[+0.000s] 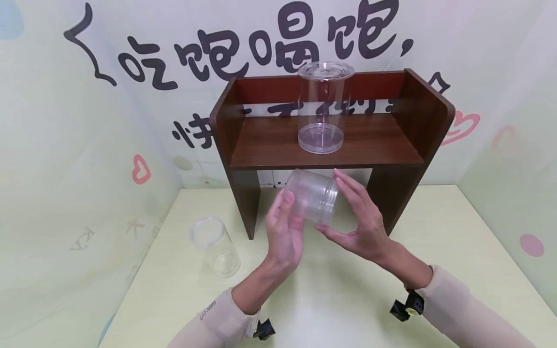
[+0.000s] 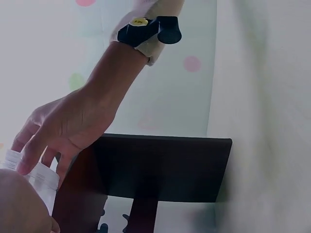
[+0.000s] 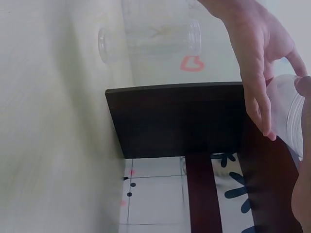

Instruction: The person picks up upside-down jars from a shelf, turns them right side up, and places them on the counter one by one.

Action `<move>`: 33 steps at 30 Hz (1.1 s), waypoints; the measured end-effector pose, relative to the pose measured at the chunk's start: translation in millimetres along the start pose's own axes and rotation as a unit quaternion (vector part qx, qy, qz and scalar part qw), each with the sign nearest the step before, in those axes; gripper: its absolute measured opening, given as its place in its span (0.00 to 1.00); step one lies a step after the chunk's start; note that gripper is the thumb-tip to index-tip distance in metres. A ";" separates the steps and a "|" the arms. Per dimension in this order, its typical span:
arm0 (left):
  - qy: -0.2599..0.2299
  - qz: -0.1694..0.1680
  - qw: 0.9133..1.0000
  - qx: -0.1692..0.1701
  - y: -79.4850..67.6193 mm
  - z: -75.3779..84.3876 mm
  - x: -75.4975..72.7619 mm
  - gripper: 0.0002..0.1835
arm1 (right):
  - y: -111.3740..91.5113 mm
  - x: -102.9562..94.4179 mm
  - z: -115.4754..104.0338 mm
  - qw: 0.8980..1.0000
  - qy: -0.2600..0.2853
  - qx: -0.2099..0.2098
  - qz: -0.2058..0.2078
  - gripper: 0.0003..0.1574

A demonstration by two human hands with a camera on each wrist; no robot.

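- Clear jar (image 1: 306, 193): up btwn your hands, tilted, ridged end twd 3 o'clock.
- Your L hand (image 1: 283, 237), at its 7 o'clock: thumb & fingers wrapped rd smooth end.
- Your R hand (image 1: 365, 222), 4 o'clock: thumb & fingers spread, pinching ridged end.
- Tall jar (image 1: 321, 137): 12 o'clock, upright on shelf (image 1: 261, 142).
- Third jar (image 1: 222, 253): 8 o'clock, upright on table (image 1: 330, 304).

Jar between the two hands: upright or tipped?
Tipped. In the head view the held jar lies sideways between the left hand and right hand, its ridged end facing the right hand.
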State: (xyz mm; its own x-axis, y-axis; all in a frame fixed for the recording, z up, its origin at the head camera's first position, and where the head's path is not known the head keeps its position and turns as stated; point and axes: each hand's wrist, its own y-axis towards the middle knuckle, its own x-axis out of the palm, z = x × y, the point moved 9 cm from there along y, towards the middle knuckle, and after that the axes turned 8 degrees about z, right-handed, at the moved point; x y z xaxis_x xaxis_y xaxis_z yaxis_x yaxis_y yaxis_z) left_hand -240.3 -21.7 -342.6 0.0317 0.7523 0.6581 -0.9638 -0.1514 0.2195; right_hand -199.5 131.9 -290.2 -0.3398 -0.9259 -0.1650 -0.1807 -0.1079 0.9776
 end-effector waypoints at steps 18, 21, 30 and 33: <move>0.154 -0.070 0.983 -0.070 2.1 2.6 -10.2 0.28 | 3.4 -12.2 0.8 0.999 -0.025 -0.016 -0.032 0.50; 0.217 -0.107 0.970 -0.020 3.2 17.7 -9.2 0.29 | 4.2 -14.2 0.6 0.998 -0.025 -0.017 -0.049 0.50; 0.366 -0.204 0.900 0.124 3.0 63.0 8.4 0.32 | -0.2 -22.7 5.4 0.994 -0.038 -0.026 -0.101 0.49; 0.400 -0.226 0.866 0.196 1.6 81.3 18.8 0.36 | -3.3 -25.4 8.0 0.991 -0.046 -0.034 -0.118 0.48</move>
State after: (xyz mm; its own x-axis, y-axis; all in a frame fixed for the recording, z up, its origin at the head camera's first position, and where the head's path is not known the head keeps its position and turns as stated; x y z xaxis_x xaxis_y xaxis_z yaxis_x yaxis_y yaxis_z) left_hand -219.7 -59.9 -271.3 0.0382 0.9715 -0.2338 -0.7316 0.1866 0.6557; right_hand -197.6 158.7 -290.4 -0.3789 -0.8352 -0.3986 -0.2034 -0.3451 0.9163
